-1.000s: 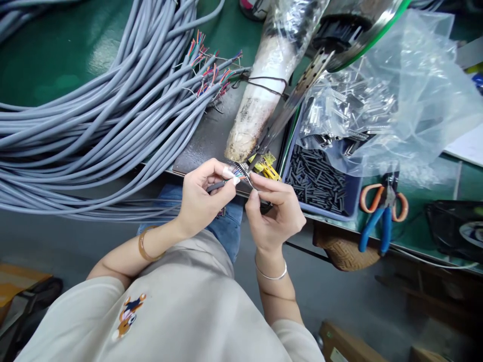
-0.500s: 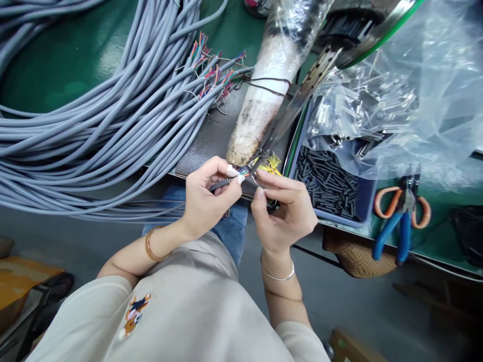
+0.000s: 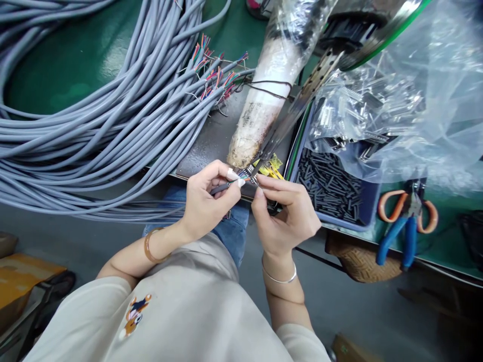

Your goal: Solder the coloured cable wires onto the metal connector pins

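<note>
Left hand pinches one cable; right hand, one metal piece.

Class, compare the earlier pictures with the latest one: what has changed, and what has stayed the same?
The view shifted: the blue tray and blue-handled pliers slid right and slightly down in the picture. No visible pick-up or release.

Unchanged: the left hand pinches the grey cable near its coloured wires; the right hand works close beside it.
</note>
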`<action>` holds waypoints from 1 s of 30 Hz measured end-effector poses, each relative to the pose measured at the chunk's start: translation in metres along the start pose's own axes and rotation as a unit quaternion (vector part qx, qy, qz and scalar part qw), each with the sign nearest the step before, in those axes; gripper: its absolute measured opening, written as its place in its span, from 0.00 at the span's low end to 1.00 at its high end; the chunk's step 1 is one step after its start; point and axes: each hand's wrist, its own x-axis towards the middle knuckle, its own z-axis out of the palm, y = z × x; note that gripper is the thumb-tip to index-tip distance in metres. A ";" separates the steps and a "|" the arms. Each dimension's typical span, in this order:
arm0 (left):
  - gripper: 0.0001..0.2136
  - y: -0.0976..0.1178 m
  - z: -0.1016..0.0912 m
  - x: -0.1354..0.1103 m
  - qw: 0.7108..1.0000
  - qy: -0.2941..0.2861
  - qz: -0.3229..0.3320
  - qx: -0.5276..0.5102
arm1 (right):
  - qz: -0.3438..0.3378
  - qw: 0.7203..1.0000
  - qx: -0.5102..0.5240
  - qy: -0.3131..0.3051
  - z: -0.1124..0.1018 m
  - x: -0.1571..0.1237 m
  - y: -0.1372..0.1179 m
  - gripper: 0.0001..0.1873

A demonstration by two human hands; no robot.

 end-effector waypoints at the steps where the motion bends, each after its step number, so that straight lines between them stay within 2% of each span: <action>1: 0.11 0.000 0.000 0.000 1.000 0.000 -0.004 -0.004 | 0.003 1.000 0.001 0.000 0.000 0.000 0.000 0.11; 8: 0.11 -0.002 0.000 0.000 1.000 -0.001 -0.001 -0.004 | -0.005 1.000 -0.005 0.004 0.001 0.000 0.001 0.10; 17: 0.12 0.004 0.001 0.000 0.999 0.006 0.045 0.006 | -0.022 0.999 -0.044 0.006 -0.001 0.005 -0.004 0.11; 23: 0.13 0.002 -0.003 0.001 1.000 -0.019 -0.022 -0.006 | -0.087 0.993 -0.075 -0.013 -0.003 -0.002 0.000 0.11; 26: 0.14 0.002 -0.005 0.000 0.998 -0.031 -0.047 -0.017 | -0.099 0.991 -0.087 -0.015 -0.004 -0.004 0.001 0.11; 28: 0.13 0.003 -0.007 -0.001 0.997 -0.046 -0.058 -0.038 | -0.089 0.993 -0.081 -0.001 -0.005 -0.005 0.000 0.12; 30: 0.14 0.004 -0.009 -0.001 0.992 -0.067 -0.078 -0.071 | -0.031 0.999 -0.043 -0.009 -0.007 -0.007 -0.002 0.10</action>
